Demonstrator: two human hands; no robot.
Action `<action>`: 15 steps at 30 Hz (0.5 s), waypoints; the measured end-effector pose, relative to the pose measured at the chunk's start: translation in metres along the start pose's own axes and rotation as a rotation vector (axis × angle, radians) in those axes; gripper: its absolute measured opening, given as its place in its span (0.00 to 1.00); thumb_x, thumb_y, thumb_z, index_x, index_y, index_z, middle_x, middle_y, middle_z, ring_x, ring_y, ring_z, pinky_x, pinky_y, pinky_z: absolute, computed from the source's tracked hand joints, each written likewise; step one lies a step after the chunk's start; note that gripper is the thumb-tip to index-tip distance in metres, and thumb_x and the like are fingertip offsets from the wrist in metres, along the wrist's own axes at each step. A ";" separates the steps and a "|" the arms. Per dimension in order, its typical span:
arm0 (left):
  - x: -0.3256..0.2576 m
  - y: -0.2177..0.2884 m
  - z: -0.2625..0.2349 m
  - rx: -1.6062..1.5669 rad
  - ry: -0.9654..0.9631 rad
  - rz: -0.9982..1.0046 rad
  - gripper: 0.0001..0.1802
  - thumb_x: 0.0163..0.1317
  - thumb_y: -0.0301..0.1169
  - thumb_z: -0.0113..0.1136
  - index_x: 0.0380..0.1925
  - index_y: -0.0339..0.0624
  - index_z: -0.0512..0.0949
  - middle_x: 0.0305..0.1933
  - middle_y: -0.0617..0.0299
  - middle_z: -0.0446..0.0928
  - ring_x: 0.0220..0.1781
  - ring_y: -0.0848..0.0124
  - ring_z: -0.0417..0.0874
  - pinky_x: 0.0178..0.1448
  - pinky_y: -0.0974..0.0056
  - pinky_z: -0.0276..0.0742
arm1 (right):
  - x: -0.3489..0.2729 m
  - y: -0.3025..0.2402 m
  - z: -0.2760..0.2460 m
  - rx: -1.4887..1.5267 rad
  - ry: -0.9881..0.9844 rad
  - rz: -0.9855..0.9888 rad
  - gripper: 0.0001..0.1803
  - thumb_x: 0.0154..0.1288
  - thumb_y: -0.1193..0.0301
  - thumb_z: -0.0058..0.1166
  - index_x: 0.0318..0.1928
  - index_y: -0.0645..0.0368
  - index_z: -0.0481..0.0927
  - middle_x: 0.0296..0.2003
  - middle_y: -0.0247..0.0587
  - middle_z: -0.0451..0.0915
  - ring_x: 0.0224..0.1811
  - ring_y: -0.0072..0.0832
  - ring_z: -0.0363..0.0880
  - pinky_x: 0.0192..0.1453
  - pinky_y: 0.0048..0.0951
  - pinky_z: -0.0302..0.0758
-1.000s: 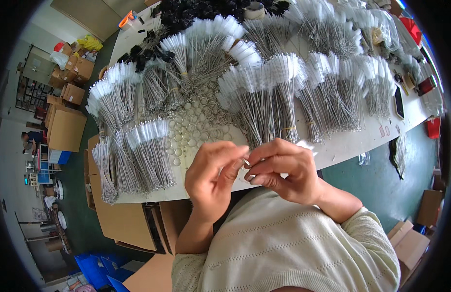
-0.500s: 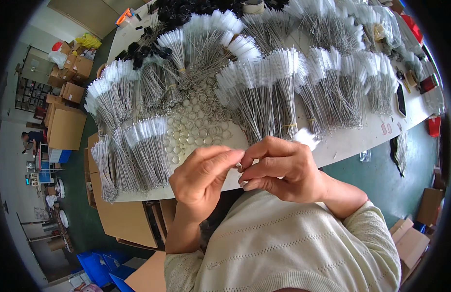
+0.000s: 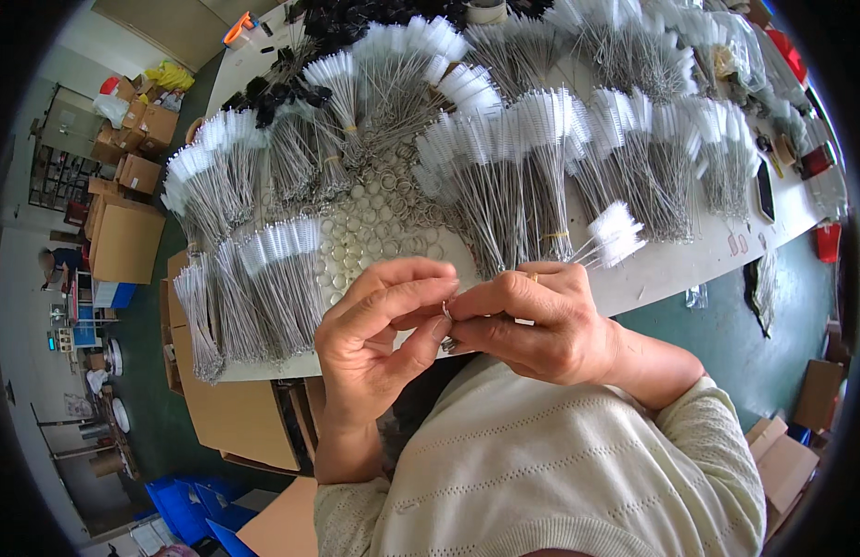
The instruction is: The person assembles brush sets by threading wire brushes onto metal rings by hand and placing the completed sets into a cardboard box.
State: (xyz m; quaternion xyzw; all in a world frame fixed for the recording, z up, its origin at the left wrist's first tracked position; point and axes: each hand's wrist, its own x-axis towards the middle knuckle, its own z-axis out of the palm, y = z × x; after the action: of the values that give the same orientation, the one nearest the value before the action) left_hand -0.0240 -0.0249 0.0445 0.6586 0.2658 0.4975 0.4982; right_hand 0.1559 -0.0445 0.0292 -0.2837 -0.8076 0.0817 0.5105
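Note:
Above the near edge of the table, my two hands meet fingertip to fingertip. My left hand (image 3: 379, 325) is closed in a pinch at a small metal ring (image 3: 446, 309), its thumb and index finger beside it. My right hand (image 3: 546, 320) is closed round thin wire-handled brushes; their white bristle heads (image 3: 617, 234) stick out past its far side. The looped wire ends show between my fingertips, next to the ring. My fingers cover much of the ring and the wires. Beyond my left hand, many loose metal rings (image 3: 379, 237) lie spread on the table.
Bundles of white-bristled wire brushes (image 3: 504, 186) stand across the table (image 3: 653, 278), with more at left (image 3: 272, 288). Black-bristled brushes (image 3: 346, 28) lie at the back. A phone (image 3: 765, 192) rests near the right edge. Cardboard boxes (image 3: 128, 241) stand at left on the floor.
Both hands have shifted slightly left, and my left thumb has come up to the ring. The brush heads by my right hand have swung right and show more fully.

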 end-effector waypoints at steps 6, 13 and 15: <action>-0.002 0.008 -0.004 0.227 0.012 0.069 0.17 0.47 0.13 0.60 0.41 0.30 0.78 0.41 0.51 0.78 0.38 0.68 0.83 0.41 0.69 0.82 | 0.012 -0.006 -0.009 0.614 0.019 0.530 0.08 0.55 0.71 0.61 0.31 0.64 0.81 0.31 0.37 0.76 0.21 0.20 0.73 0.21 0.19 0.70; -0.001 0.003 0.001 0.462 0.023 0.218 0.20 0.44 0.13 0.61 0.41 0.31 0.78 0.38 0.52 0.80 0.35 0.67 0.84 0.39 0.70 0.81 | 0.016 -0.006 -0.001 1.104 0.040 1.042 0.09 0.60 0.69 0.58 0.29 0.63 0.78 0.22 0.34 0.76 0.17 0.15 0.69 0.17 0.17 0.62; 0.003 0.000 0.000 0.450 0.022 0.208 0.20 0.44 0.13 0.61 0.41 0.32 0.78 0.38 0.52 0.80 0.35 0.67 0.84 0.39 0.70 0.81 | 0.016 0.001 -0.003 1.090 -0.025 1.069 0.09 0.58 0.70 0.60 0.30 0.63 0.79 0.23 0.34 0.77 0.18 0.15 0.71 0.18 0.16 0.65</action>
State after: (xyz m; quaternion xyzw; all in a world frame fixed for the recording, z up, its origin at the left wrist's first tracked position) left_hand -0.0231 -0.0228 0.0458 0.7711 0.3063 0.4815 0.2822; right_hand 0.1540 -0.0356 0.0423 -0.3431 -0.4116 0.7078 0.4603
